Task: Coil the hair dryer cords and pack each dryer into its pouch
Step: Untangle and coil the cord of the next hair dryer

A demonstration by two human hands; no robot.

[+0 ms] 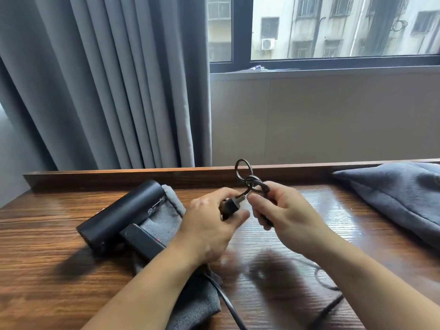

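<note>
A black hair dryer (121,215) lies on its side on a flat grey pouch (164,217) at the left of the wooden table. Its black cord (228,303) runs out under my left forearm toward the front edge. Above the table's middle, my left hand (209,225) grips the black plug (229,207). My right hand (285,217) holds the bunched, coiled cord (253,184), with one loop standing up above my fingers. A second grey pouch (400,198) lies full and lumpy at the far right.
The table (47,270) has a raised wooden rim (119,178) along its back. Behind it hang grey curtains (107,79), with a window (333,32) and a beige wall at the right. A thin dark cord (328,306) trails on the table under my right forearm.
</note>
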